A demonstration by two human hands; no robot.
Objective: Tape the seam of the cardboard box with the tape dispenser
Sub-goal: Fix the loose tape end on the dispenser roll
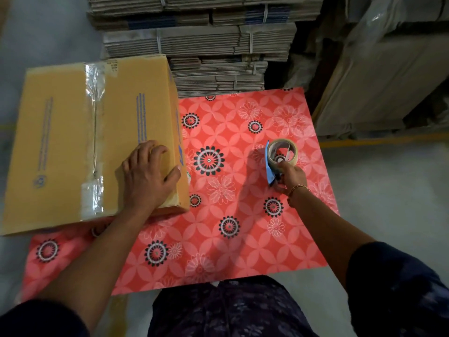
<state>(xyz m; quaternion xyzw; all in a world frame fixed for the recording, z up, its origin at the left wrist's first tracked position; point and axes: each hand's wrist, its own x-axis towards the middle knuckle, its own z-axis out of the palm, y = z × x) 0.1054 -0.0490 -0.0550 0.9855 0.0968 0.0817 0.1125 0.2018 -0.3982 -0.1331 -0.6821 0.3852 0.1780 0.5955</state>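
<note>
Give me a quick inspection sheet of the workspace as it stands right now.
Surface: red flowered mat spread flat on a pale floor.
Job's things: cardboard box lies at the mat's left edge, flaps closed, clear tape already along its centre seam; tape dispenser over the mat to the right, apart from the box.
Clutter: nothing seen on the mat.
Hands: left hand pressed flat on the box's near right corner; right hand gripping the dispenser's handle.
Cables: nothing seen.
Surroundings: bundles of flattened cartons stacked behind the mat; plastic-wrapped cartons at right.
</note>
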